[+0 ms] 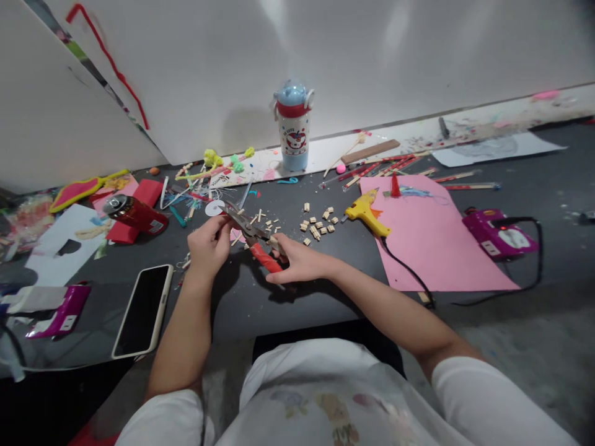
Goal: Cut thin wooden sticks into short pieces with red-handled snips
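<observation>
My right hand is wrapped round the red handles of a pair of pliers, whose metal jaws point up and to the left. My left hand is closed in a pinch right by the jaw tips; what its fingers hold is too small and hidden to name. Below and beside the jaws lie short bits of thin wooden stick. Several small blocks of short wooden pieces are grouped on the dark table, right of the pliers. A white disc lies just beyond my left fingers.
A yellow glue gun rests at the edge of a pink sheet, its cord running to a purple power strip. A bottle stands at the back. Leftward are a tilted red can, a phone and another purple strip.
</observation>
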Demonstrator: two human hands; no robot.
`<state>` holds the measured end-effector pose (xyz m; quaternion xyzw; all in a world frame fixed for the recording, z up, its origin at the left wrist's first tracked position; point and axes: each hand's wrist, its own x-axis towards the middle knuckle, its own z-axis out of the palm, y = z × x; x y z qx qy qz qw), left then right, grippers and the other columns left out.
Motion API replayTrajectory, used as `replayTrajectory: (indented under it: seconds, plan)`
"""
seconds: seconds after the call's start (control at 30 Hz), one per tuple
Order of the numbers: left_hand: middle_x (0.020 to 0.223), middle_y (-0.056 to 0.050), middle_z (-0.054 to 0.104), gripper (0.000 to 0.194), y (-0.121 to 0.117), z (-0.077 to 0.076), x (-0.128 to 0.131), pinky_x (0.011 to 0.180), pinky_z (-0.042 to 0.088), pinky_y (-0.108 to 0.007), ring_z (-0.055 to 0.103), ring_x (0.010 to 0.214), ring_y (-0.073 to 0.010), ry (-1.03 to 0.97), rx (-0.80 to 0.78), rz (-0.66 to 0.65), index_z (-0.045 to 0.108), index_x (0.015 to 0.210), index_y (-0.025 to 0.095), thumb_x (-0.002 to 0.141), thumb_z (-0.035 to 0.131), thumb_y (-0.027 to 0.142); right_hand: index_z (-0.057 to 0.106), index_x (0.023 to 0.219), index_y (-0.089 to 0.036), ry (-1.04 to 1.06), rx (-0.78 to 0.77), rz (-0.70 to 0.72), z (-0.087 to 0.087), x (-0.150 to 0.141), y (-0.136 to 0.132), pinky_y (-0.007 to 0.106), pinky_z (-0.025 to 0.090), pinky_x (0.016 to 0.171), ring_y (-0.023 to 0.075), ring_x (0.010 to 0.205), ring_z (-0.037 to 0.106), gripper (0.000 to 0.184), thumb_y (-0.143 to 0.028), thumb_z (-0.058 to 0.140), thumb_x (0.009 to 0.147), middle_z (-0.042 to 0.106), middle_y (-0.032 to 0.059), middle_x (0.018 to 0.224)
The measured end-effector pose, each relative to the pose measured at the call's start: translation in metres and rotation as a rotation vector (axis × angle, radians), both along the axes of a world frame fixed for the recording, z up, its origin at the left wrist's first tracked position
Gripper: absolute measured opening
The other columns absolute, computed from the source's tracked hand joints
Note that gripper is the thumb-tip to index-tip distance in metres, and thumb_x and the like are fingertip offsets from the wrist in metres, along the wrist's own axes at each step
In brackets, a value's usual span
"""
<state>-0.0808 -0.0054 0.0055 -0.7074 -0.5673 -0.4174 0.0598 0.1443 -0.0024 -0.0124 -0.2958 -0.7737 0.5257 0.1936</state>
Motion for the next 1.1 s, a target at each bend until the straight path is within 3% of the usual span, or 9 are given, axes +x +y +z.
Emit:
replayTrajectory:
  seconds: [0.3, 0.7, 1.1]
  plan:
    - [0.070, -0.001, 0.069, 0.018, -0.0004, 0.0031, -0.0022, 0.059, 0.044, -0.018, 0.061, 0.060, -0.0100, 0.045, -0.021, -0.069, 0.069, 0.084, 0.018, 0.084, 0.053, 0.025, 0.039, 0.099, -0.018, -0.001, -0.026, 0.022, -0.0029, 0.0000, 0.0021, 0.028, 0.042, 0.063, 0.0132, 0.071, 0.047, 0.056, -0.055, 0.067, 0.068, 0.047, -0.0007, 0.084]
    - [0.076, -0.004, 0.072, 0.018, -0.0009, 0.0016, -0.0053, 0.065, 0.048, -0.020, 0.065, 0.067, -0.0127, 0.072, -0.027, -0.075, 0.070, 0.081, 0.019, 0.081, 0.052, 0.021, 0.040, 0.108, -0.017, 0.000, -0.093, 0.062, -0.0021, 0.0018, 0.0043, 0.028, 0.042, 0.064, 0.0141, 0.072, 0.050, 0.059, -0.051, 0.068, 0.069, 0.048, -0.0023, 0.080]
    - [0.069, -0.002, 0.069, 0.018, -0.0007, 0.0044, -0.0047, 0.059, 0.044, -0.020, 0.059, 0.059, -0.0112, -0.020, -0.093, -0.086, 0.070, 0.076, 0.018, 0.081, 0.054, 0.024, 0.039, 0.109, -0.017, 0.017, -0.108, 0.070, 0.0003, 0.0024, 0.0034, 0.029, 0.043, 0.064, 0.0143, 0.072, 0.050, 0.059, -0.049, 0.069, 0.069, 0.048, -0.0023, 0.080]
